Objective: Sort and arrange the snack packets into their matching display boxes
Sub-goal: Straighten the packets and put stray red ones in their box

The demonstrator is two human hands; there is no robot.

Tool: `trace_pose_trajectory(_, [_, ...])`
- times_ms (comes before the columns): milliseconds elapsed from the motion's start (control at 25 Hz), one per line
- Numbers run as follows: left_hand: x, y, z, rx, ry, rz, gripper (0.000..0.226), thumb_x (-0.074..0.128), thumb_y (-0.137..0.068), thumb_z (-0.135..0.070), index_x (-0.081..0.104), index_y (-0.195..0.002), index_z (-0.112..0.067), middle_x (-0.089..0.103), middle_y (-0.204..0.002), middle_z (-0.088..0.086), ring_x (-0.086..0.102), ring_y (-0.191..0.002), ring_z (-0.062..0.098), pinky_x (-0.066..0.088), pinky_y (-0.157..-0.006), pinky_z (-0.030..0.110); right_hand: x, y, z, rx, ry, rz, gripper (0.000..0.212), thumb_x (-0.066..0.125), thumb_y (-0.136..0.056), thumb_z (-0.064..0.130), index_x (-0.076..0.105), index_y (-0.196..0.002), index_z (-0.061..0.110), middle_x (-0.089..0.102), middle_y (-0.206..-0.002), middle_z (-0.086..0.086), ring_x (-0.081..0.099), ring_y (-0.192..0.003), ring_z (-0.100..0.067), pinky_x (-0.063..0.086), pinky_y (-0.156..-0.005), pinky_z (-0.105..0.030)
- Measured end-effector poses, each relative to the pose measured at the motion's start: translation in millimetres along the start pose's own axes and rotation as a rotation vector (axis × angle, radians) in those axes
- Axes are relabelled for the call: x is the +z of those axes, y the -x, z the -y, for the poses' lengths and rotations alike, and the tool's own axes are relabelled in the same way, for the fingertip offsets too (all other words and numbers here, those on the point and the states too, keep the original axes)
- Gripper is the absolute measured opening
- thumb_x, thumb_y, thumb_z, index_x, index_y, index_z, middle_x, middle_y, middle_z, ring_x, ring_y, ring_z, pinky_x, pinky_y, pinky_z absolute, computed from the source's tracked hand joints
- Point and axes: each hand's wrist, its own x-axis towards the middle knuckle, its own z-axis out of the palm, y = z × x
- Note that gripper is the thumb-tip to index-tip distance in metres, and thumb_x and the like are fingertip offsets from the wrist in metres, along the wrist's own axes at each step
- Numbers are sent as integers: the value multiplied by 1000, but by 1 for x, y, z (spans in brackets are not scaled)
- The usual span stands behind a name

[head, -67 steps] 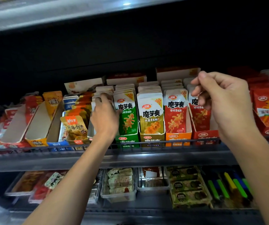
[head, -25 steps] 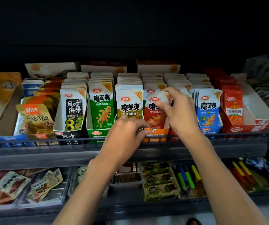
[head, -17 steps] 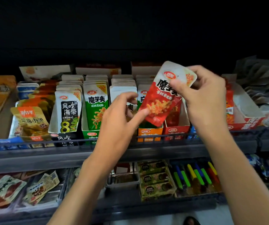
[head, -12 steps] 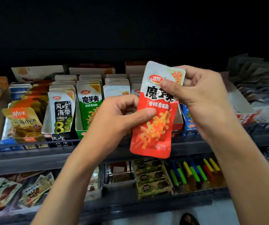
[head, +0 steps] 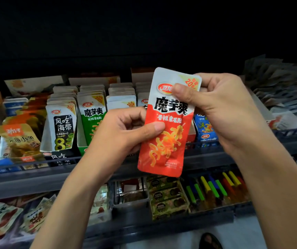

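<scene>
Red snack packet (head: 165,141) stood upright in front of the upper shelf (head: 27,178), held clear of it between both my hands. My left hand (head: 124,135) pinched its left edge at mid-height, thumb on the front and fingers curled behind. My right hand (head: 221,112) pinched the top right corner, with the thumb lying partly across the red oval logo. On the white top band I could read 魔芋爽 in heavy black characters and, in an orange corner flash, 20%. Just below, on the red, 香辣素毛肚 ran in small white ones. The lower part was glossy red, printed with curled orange strips; the small print at the bottom was too blurred to read. Behind it, a green packet (head: 94,114) bore the same 魔芋爽 and stood in a green display box (head: 80,139). To its left, a black-panelled packet (head: 62,128) read 风吃海带 with a large 8 and a 30% flash. A blue packet (head: 204,126) showed below my right hand.
</scene>
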Motion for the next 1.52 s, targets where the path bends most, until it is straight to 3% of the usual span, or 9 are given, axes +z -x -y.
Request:
trace_pose_trajectory(200, [1,-11,21,139,-212,-191,23,76,-73,-38,70,-74,-16,74,-80,4,71,-79,28,58,-69,51,-3,-9,-6,-156,360,-138,9,75,-83,31,73,-79,23,73,-75,7,69,-72,-11,55,-65,-36])
trace_pose_trajectory(400, [9,-21,42,146,-499,-335,17,68,-85,-36,70,-100,-30,71,-88,-12,64,-73,11,56,-70,43,-10,-13,-24,-118,395,-227,10,65,-92,29,68,-85,22,69,-72,5,61,-56,-4,43,-52,-21])
trace_pose_trajectory(560, [13,-25,70,58,-1074,-140,40,58,-90,-42,51,-128,-34,56,-127,-11,50,-118,11,41,-103,35,-34,-24,-50,-154,366,-463,10,62,-95,25,67,-91,18,70,-79,2,65,-66,-9,54,-60,-37])
trace_pose_trajectory(680, [19,-28,84,136,-1243,7,45,54,-93,-42,43,-136,-35,50,-138,-7,39,-126,17,31,-105,37,-35,-28,-76,-114,523,-484,8,60,-95,28,66,-93,23,67,-79,7,64,-71,-11,57,-70,-44])
trace_pose_trajectory(760, [20,-31,87,196,-1270,18,46,54,-93,-41,43,-137,-35,54,-136,-7,44,-122,18,33,-101,37,-31,-31,-85,-146,602,-475,9,61,-94,28,66,-101,23,66,-81,9,64,-71,-11,57,-71,-44])
trace_pose_trajectory(920, [22,-32,89,240,-1282,26,49,54,-93,-43,41,-139,-35,58,-131,-8,48,-115,18,35,-92,36,-18,-39,-95,-157,803,-432,30,63,-94,22,57,-123,25,56,-73,15,51,-60,3,46,-64,-19])
trace_pose_trajectory(1120, [18,-35,91,250,-1294,42,50,54,-92,-45,40,-140,-38,58,-130,-10,48,-112,17,35,-89,35,-6,-49,-117,-172,920,-308,60,66,-88,6,42,-137,30,62,-101,-5,63,-81,-14,56,-74,-30])
trace_pose_trajectory(1280, [19,-37,93,265,-1311,67,47,55,-91,-45,45,-137,-39,59,-128,-11,49,-109,18,34,-86,35,-3,-55,-125,-138,1055,-311,71,68,-84,-3,39,-139,30,48,-125,-9,58,-96,-15,46,-78,-22])
trace_pose_trajectory(1520, [16,-36,95,262,-1272,75,46,54,-91,-45,45,-136,-40,61,-122,-12,48,-106,15,33,-84,34,4,-58,-129,-155,1164,-348,79,74,-74,-8,42,-139,24,32,-142,-11,59,-103,-22,55,-78,-28])
